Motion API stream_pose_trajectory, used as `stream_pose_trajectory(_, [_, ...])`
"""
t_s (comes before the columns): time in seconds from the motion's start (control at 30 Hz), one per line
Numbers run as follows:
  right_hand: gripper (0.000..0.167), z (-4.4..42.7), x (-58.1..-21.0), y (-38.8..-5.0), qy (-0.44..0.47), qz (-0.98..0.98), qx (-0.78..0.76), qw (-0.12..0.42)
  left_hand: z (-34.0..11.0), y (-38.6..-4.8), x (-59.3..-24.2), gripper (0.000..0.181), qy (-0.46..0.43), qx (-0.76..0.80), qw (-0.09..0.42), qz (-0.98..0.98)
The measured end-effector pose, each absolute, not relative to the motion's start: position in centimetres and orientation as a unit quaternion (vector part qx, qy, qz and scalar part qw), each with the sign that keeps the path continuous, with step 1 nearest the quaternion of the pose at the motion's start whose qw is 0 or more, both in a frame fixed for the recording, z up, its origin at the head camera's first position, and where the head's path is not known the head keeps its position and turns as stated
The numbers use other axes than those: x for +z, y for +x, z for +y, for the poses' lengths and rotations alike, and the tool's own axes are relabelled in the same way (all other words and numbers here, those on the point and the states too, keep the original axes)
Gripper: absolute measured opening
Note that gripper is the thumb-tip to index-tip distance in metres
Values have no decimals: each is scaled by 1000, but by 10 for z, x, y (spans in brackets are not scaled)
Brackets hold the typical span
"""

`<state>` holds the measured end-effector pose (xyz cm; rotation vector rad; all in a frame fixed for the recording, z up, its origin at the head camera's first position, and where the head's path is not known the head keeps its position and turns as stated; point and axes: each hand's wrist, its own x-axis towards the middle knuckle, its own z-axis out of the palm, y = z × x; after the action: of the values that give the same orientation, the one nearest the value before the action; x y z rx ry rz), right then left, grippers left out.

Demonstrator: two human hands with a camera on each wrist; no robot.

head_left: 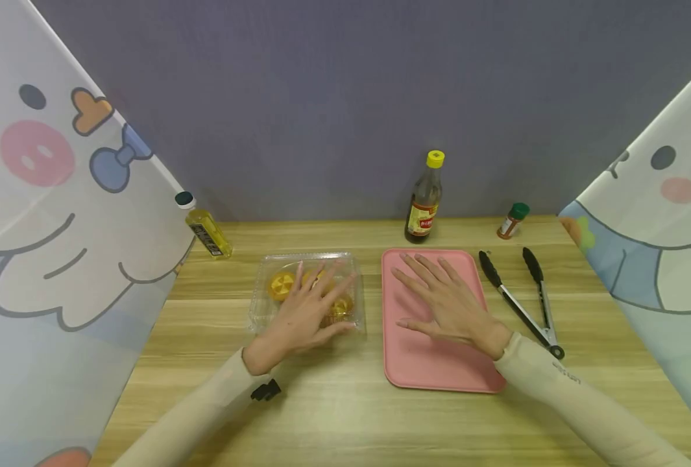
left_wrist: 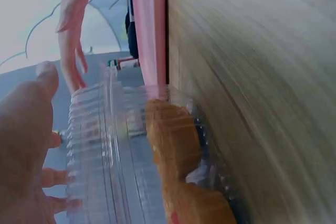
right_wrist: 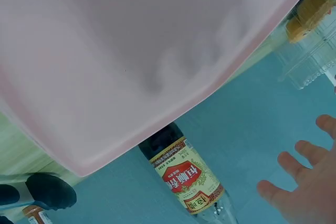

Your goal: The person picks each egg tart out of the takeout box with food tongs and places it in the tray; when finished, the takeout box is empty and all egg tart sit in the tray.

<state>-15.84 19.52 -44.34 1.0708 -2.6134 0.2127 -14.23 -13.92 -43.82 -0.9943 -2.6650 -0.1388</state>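
My left hand (head_left: 303, 312) is spread over a clear plastic clamshell box (head_left: 261, 264), its fingers straight. Inside the box lie several golden-brown pastries (head_left: 281, 284), also seen in the left wrist view as browned lumps (left_wrist: 173, 140) behind the clear wall. Over a pink rectangular tray (head_left: 433, 363) my right hand (head_left: 447, 305) is held with its fingers spread, gripping nothing. In the right wrist view the tray (right_wrist: 105, 35) has a bare surface with soft shadows on it, and the fingers stand apart from it.
A dark sauce bottle with a yellow cap (head_left: 422, 204) stands behind the tray. Black-and-steel tongs (head_left: 532, 324) lie spread to its right, near a small green-capped spice jar (head_left: 512, 220). An oil bottle (head_left: 206, 230) is at the back left. Walls enclose the wooden table (head_left: 333, 421).
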Motion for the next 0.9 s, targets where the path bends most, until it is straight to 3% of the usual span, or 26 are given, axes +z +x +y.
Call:
stream_pose_trajectory(0.17, [88, 188, -441, -154, 389, -903, 99, 151, -156, -133, -433, 78, -312, -137, 124, -932])
stream_pose_trajectory(0.6, [73, 145, -438, -144, 464, -858, 120, 185, -207, -110, -435, 56, -161, -328, 200, -909])
stream_pose_trajectory(0.9, [53, 110, -432, -145, 520, -816, 143, 210, -238, -87, -446, 57, -23, -442, 141, -886])
